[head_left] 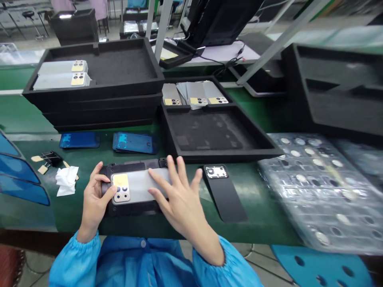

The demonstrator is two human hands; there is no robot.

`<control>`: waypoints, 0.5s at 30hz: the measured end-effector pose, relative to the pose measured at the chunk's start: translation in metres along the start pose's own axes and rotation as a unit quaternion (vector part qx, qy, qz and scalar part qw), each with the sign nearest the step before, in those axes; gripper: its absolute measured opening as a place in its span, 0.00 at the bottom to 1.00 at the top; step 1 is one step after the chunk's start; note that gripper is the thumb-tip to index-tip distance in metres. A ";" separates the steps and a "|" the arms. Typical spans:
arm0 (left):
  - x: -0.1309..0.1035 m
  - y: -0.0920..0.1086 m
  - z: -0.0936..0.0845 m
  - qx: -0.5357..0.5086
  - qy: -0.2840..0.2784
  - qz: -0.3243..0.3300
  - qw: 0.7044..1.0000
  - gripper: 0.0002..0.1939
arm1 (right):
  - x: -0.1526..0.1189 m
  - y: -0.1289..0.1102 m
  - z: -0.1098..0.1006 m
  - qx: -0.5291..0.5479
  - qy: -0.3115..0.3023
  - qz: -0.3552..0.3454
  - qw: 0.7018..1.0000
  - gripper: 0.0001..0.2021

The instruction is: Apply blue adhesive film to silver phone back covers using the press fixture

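A light grey phone back cover (140,185) with a camera plate at its left end lies in a black fixture (137,209) on the green bench. My left hand (95,199) grips the left end, its thumb pressing the cover beside the camera holes and its other fingers curled at the fixture's edge. Over the right part of the cover, my right hand (182,199) is spread with fingers apart, index and thumb tips touching the surface. To the right, a dark phone back cover (227,197) with a silver camera frame lies flat on the bench.
Black trays (98,93) stand stacked at back left, holding grey covers (60,75). Another tray (221,153) lies ahead, with more covers (197,93) behind. Blue film pieces (134,143), a binder clip (52,158) and white tissue (66,181) lie left. Clear plastic trays (323,191) fill the right.
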State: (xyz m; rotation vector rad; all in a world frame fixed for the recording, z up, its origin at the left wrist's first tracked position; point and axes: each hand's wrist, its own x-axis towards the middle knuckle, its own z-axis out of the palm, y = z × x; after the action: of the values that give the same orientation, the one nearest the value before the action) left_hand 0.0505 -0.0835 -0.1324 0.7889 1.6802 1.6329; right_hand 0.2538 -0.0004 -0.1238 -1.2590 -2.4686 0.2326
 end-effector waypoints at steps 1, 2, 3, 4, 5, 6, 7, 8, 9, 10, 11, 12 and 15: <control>0.000 0.000 0.000 -0.002 0.000 -0.001 1.000 0.16 | -0.001 0.005 0.000 -0.005 0.006 0.008 1.000 0.22; 0.001 -0.001 0.001 -0.004 0.001 -0.001 1.000 0.16 | -0.002 0.009 0.000 -0.008 0.011 0.010 1.000 0.21; 0.001 -0.001 0.001 -0.006 0.002 -0.001 1.000 0.17 | -0.003 0.011 0.001 -0.006 0.015 0.009 1.000 0.21; 0.002 -0.002 0.001 -0.006 0.005 -0.003 1.000 0.17 | -0.003 0.012 0.003 0.000 0.018 0.004 1.000 0.21; 0.002 -0.002 0.002 -0.005 0.007 -0.006 1.000 0.17 | -0.003 0.012 0.004 0.010 0.018 0.000 1.000 0.22; 0.002 -0.002 0.002 -0.004 0.012 -0.009 1.000 0.18 | -0.001 0.011 0.007 0.024 0.018 -0.002 1.000 0.22; 0.000 -0.002 0.002 -0.004 0.018 -0.012 1.000 0.18 | 0.001 0.011 0.009 0.039 0.018 -0.001 0.999 0.22; -0.003 -0.002 0.001 -0.003 0.028 -0.011 1.000 0.18 | 0.004 0.010 0.011 0.058 0.017 0.003 0.998 0.21; -0.008 -0.001 0.000 0.001 0.043 -0.004 0.999 0.18 | 0.007 0.010 0.012 0.080 0.018 0.008 0.997 0.21; -0.016 0.001 0.000 0.009 0.062 0.010 0.998 0.17 | 0.010 0.011 0.012 0.105 0.021 0.012 0.994 0.19; -0.026 0.002 -0.001 0.022 0.086 0.030 0.996 0.15 | 0.014 0.012 0.011 0.134 0.027 0.016 0.990 0.17; -0.039 0.004 -0.001 0.036 0.112 0.053 0.992 0.13 | 0.017 0.014 0.008 0.169 0.036 0.018 0.985 0.15; -0.085 0.006 0.004 0.035 0.155 0.099 0.982 0.08 | 0.016 0.015 -0.007 0.318 0.072 0.000 0.945 0.05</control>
State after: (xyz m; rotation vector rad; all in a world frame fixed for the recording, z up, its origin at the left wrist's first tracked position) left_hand 0.1051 -0.1489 -0.1230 0.7879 1.9332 1.9234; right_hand 0.2588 0.0216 -0.1181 -0.9470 -2.0145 0.8272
